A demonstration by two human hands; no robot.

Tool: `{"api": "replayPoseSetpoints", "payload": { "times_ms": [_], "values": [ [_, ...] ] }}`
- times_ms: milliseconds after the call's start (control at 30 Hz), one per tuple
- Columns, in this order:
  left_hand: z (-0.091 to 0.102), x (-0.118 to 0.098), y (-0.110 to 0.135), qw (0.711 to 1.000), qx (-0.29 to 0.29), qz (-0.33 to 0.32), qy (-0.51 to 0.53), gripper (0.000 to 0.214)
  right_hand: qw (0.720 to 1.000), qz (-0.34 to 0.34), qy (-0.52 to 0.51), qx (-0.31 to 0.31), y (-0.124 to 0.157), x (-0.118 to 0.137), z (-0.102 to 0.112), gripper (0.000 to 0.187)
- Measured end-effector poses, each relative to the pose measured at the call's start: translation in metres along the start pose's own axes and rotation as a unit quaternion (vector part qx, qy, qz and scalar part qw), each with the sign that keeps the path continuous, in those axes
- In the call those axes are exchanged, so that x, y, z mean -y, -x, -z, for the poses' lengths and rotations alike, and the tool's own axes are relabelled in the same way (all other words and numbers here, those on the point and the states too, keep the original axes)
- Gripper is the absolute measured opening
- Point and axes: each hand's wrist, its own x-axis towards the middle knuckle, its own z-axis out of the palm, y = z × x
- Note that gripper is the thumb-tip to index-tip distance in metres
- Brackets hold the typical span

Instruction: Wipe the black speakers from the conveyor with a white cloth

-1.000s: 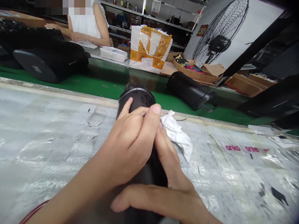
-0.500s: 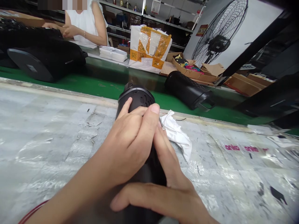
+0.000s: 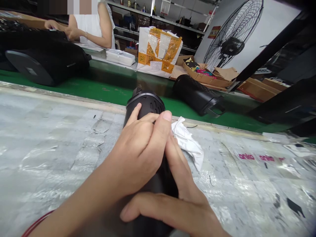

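roll risk: black cylinder (image 3: pixel 161 182) could turn or skid on the taped worktop (image 3: pixel 61 148) if pushed unevenly.
white cloth (image 3: pixel 187 141): close beside the black cylinder, might snag if it rolls.
left hand (image 3: pixel 142 148): curled over the top, little finger out; fingertips partly hidden, can't tell if pinching.
right hand (image 3: pixel 189 200): spread, thumb well apart from fingers, fingertips against left hand.
black cylinder: under both hands, slotted end toward green belt (image 3: pixel 103 90).

Black fan (image 3: pixel 232 46) beyond an open carton (image 3: pixel 198 77)
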Motion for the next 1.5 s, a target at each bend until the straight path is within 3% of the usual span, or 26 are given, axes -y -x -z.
{"api": "replayPoseSetpoints", "payload": {
  "times_ms": [200, 467, 767, 933, 1133, 1267, 1400, 1500],
  "values": [
    [-0.001, -0.001, -0.003, 0.998, 0.013, 0.04, 0.038, 0.034, 1.0, -0.012, -0.004, 0.01, 0.0, 0.002, 0.002, 0.037],
    [0.002, -0.002, -0.002, 0.999, 0.015, 0.032, 0.03, 0.035, 1.0, -0.007, 0.024, 0.01, -0.002, 0.0, 0.0, 0.021],
    [0.0, 0.0, 0.001, 1.0, 0.022, -0.005, -0.004, 0.033, 0.999, -0.029, 0.021, 0.006, 0.001, 0.003, -0.001, 0.029],
    [0.001, -0.001, 0.001, 0.999, 0.033, 0.027, 0.029, 0.035, 1.0, 0.001, 0.025, -0.009, 0.002, 0.0, 0.0, 0.019],
    [0.002, 0.0, 0.0, 0.998, 0.031, 0.022, 0.051, 0.032, 0.998, 0.002, 0.06, -0.011, -0.002, -0.002, 0.002, 0.025],
    [0.002, -0.003, -0.004, 0.988, 0.048, 0.081, 0.124, 0.042, 0.996, 0.061, 0.066, -0.014, -0.002, -0.007, 0.002, 0.019],
    [0.002, -0.004, -0.005, 0.985, 0.044, 0.087, 0.141, 0.042, 0.998, 0.035, 0.02, -0.054, 0.002, -0.008, 0.0, 0.053],
    [0.002, -0.003, -0.004, 0.988, 0.046, 0.078, 0.125, 0.043, 0.999, 0.022, 0.019, -0.043, 0.003, -0.006, -0.001, 0.036]
  ]
}}
